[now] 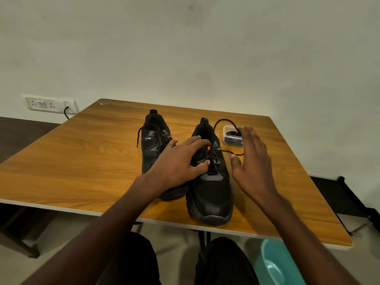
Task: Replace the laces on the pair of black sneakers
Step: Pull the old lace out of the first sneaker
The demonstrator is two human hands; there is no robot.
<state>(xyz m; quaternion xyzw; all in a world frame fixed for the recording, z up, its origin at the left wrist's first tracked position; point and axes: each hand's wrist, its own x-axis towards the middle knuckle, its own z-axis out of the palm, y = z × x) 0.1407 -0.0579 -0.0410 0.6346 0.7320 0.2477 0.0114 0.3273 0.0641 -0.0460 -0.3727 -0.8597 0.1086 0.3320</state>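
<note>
Two black sneakers are sitting side by side on a wooden desk (82,157), with their toes pointing toward the person. The left sneaker (153,138) is lying farther back. Its lace is tied loosely, and one end is hanging down its left side. The right sneaker (211,190) is sitting nearer, with its toe close to the front edge of the desk.

The left hand (181,161) is resting on top of the right sneaker, over the lace holes. Its fingers are curling down, and the thumb and fingertips are touching the lace (224,122) there, but I cannot tell if they are pinching it. The wrist is crossing over the front of the left sneaker.

The right hand (253,161) is hanging in the air just beside the right sneaker, on its right side. Its fingers are straight and spread apart, and it is holding nothing. It looks a bit blurry. A loose piece of the lace is looping up from the right sneaker and running toward this hand.

Behind the right hand, a small clear box (231,136) is sitting on the desk with dark laces coiled inside.

A blue-green tub (273,264) is sitting on the floor under the desk. A white wall socket (49,103) is on the wall to the left.
</note>
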